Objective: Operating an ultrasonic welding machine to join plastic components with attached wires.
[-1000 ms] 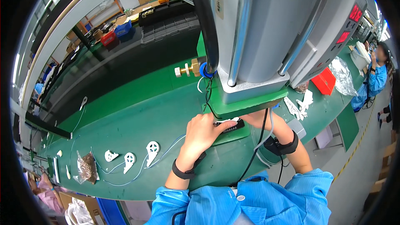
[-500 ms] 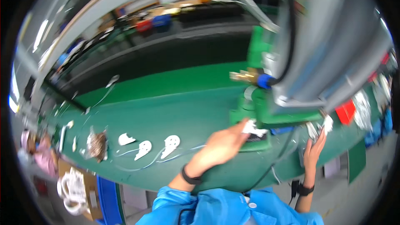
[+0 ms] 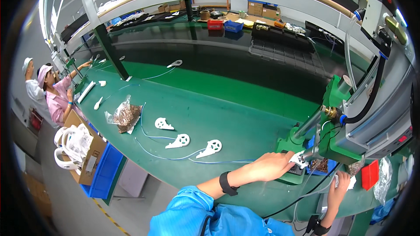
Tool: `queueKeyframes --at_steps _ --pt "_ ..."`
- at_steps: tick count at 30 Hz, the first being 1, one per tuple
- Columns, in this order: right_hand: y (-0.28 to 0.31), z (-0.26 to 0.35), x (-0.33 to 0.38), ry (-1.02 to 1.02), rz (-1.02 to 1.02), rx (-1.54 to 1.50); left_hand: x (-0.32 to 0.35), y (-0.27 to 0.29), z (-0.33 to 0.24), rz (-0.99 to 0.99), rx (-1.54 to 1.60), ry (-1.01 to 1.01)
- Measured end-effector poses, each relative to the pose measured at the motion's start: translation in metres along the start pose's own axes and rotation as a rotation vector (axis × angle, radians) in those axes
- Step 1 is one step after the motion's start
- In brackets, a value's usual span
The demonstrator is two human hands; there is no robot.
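Observation:
My left hand [image 3: 274, 166] is closed on the edge of a white plastic part [image 3: 299, 160], which lies on the small dark fixture of a green bench press [image 3: 286, 145], under its metal ram. To the right of the press, my right hand [image 3: 337, 192] has its fingers bent round a white piece [image 3: 350, 182], mostly hidden behind them. Between the hands, a blue tray [image 3: 331, 165] holds small copper-coloured bits. Left of my left arm lie white disc-shaped parts with pointed tails, among them one [image 3: 213, 147] with a pale cord and another [image 3: 180, 140].
A bag of copper-coloured bits [image 3: 127, 117] lies on the green table [image 3: 205, 109]. A red bin [image 3: 370, 175] and clear plastic bags [image 3: 383, 179] are at the right. Behind runs a dark conveyor [image 3: 210, 52]. Lower left stands a carton [image 3: 89, 159] of white parts; two people work beyond.
My view has turned and cleared, so the press now appears farther right. My left hand stays at the white part on the fixture; my right hand stays beside the press with the white piece.

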State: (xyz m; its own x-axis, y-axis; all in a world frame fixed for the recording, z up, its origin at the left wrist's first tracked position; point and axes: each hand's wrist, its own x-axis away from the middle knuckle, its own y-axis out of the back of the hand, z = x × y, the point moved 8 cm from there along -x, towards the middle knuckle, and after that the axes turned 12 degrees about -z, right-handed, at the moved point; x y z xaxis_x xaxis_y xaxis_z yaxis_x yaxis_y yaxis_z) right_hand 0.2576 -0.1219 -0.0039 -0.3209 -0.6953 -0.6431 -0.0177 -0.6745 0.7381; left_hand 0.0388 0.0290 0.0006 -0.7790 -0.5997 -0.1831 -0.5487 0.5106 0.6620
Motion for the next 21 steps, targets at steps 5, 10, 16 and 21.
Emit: queueKeyframes --at_steps 5,10,16,21 --pt "-0.04 0.025 -0.026 0.168 0.12 0.085 -0.002 -0.003 0.0 -0.038 0.006 -0.026" --pt "-0.1 0.012 -0.014 0.255 0.318 0.2 -0.001 -0.004 0.0 -0.016 0.063 -0.019" --pt "-0.112 0.015 -0.016 0.331 0.304 0.175 -0.015 0.015 0.012 -0.142 0.318 0.012" --pt "-0.123 0.005 -0.015 0.331 0.322 0.12 -0.02 0.009 0.02 -0.034 0.394 0.065"
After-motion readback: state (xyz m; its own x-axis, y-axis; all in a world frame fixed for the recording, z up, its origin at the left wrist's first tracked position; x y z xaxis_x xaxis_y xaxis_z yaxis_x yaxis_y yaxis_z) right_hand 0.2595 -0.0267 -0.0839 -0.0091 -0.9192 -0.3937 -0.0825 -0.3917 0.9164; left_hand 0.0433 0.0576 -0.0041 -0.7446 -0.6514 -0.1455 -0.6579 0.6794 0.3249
